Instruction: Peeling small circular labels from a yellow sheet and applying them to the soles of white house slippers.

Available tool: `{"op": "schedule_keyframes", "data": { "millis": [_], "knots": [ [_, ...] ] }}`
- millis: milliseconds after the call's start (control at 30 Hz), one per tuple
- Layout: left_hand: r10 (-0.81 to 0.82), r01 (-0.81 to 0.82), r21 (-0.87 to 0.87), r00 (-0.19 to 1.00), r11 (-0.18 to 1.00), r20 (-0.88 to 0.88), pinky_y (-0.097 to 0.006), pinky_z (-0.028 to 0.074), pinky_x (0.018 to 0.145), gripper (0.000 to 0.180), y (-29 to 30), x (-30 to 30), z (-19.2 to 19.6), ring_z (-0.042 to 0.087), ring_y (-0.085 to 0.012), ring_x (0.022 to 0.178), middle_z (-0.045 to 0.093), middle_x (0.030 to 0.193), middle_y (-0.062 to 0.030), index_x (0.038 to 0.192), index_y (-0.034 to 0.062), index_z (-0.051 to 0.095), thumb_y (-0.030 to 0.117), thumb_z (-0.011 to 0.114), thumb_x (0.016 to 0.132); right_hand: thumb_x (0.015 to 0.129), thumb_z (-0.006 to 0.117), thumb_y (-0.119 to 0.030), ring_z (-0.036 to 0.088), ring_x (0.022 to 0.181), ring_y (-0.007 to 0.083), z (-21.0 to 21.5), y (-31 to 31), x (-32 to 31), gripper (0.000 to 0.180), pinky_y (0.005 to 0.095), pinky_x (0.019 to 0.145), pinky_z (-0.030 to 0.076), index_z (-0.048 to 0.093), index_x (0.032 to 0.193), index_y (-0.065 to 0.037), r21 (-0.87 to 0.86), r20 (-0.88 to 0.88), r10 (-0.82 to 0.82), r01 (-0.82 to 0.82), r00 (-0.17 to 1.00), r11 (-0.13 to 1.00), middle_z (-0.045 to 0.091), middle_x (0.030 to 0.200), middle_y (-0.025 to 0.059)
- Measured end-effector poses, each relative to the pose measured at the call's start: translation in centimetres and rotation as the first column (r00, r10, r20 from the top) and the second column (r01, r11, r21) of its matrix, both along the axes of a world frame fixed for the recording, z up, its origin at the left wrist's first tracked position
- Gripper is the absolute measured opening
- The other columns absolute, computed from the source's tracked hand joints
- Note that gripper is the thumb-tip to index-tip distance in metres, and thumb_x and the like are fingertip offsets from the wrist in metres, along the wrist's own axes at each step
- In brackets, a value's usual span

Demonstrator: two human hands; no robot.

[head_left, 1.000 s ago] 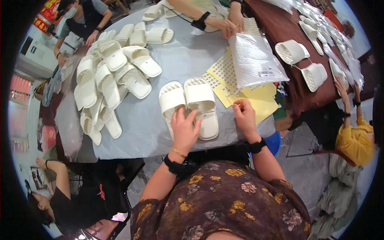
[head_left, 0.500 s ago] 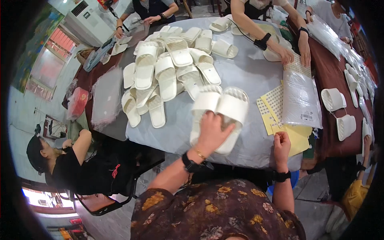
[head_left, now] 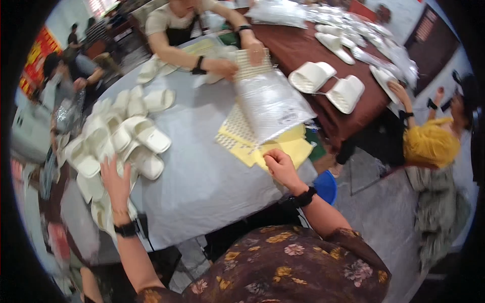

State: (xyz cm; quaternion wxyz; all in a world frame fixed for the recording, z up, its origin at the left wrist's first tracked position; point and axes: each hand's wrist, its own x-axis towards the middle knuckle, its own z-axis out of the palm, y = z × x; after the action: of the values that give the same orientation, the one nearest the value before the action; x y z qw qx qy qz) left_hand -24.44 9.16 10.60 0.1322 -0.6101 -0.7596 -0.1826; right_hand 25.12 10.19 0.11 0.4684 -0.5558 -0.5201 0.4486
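My left hand [head_left: 117, 183] reaches out to the left, fingers spread, and lies on a pile of white slippers [head_left: 126, 141] at the left side of the grey table [head_left: 207, 177]. It grips none of them. My right hand [head_left: 281, 166] is at the table's near right edge. Its fingers are curled on the near edge of a yellow sheet [head_left: 295, 146]. Dotted sticker sheets [head_left: 235, 129] lie just beyond that. Both wrists carry a black band.
A stack of clear plastic bags [head_left: 270, 101] lies past the yellow sheets, under the hands of a person [head_left: 222, 65] across the table. A pair of white slippers [head_left: 328, 86] sits on the brown table to the right. A blue bin [head_left: 327, 185] stands below the edge. A seated person in yellow [head_left: 429, 144] is at the right.
My left hand has carried the pair of white slippers from the table's middle to the pile on the left and let go. My right hand stays by the yellow sheets.
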Motion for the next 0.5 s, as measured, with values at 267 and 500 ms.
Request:
{"op": "schedule_keyframes", "data": {
  "millis": [267, 500],
  "knots": [
    [-0.052, 0.083, -0.083, 0.946, 0.993, 0.320, -0.050, 0.026, 0.115, 0.054, -9.3, 8.6, -10.6, 0.032, -0.0418, 0.140, 0.039, 0.149, -0.0231, 0.138, 0.0035, 0.051, 0.021, 0.067, 0.089, 0.089, 0.061, -0.007, 0.059, 0.072, 0.0175, 6.8, 6.0, 12.9, 0.012, 0.0300, 0.067, 0.049, 0.064, 0.097, 0.001, 0.614, 0.213, -0.508, 0.290, 0.835, 0.734, 0.063, 0.089, 0.0115],
    [-0.010, 0.037, -0.049, 0.885, 0.998, 0.465, -0.049, 0.028, 0.114, 0.054, -12.5, 10.8, -14.2, 0.036, -0.0404, 0.137, 0.042, 0.147, -0.0234, 0.137, 0.0006, 0.049, 0.020, 0.066, 0.089, 0.081, 0.073, -0.032, 0.051, 0.123, 0.0399, 11.7, 14.6, 24.7, 0.064, 0.0489, 0.104, 0.039, 0.050, 0.136, -0.008, 0.532, 0.698, -0.647, 0.383, 0.306, 0.755, 0.058, 0.130, 0.0195]
  ]
}}
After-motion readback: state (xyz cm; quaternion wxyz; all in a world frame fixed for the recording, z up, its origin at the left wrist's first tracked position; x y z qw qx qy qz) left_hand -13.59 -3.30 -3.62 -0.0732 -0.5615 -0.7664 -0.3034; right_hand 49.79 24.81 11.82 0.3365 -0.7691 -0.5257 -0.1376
